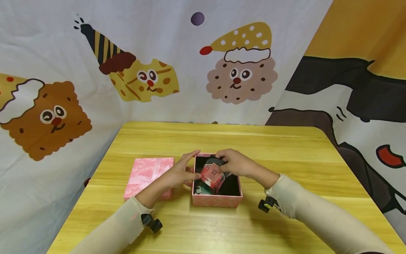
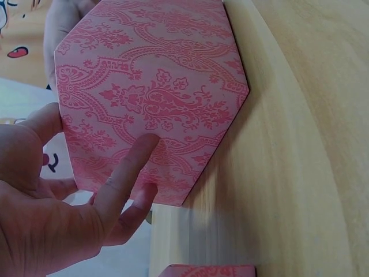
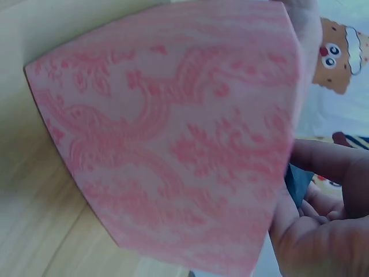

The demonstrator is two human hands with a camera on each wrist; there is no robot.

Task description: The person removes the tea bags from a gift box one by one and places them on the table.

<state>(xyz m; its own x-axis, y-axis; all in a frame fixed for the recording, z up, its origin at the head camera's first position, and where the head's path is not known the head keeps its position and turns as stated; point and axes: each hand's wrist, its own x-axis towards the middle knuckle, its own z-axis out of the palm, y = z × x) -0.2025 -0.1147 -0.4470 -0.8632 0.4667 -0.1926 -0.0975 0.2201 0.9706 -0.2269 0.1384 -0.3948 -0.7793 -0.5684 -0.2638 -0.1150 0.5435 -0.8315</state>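
Observation:
A pink patterned gift box [image 1: 217, 201] stands uncovered on the table, its inside dark. My left hand [image 1: 177, 174] holds its left wall, with the thumb over the rim and fingers spread along the outer side. In the left wrist view, fingertips [image 2: 145, 144] touch the patterned wall. My right hand [image 1: 236, 163] reaches over the box and pinches a dark, cloth-like bundle with a pink-red printed label [image 1: 213, 174], which sits tilted within the walls. A dark corner of this bundle [image 3: 298, 183] shows between the fingers in the right wrist view. Its underside is hidden.
The pink box lid [image 1: 144, 173] with a ribbon bow lies left of the box, partly behind my left forearm. Both stand on a wooden table [image 1: 272, 148]. A cartoon-printed cloth [image 1: 190, 109] hangs behind the table.

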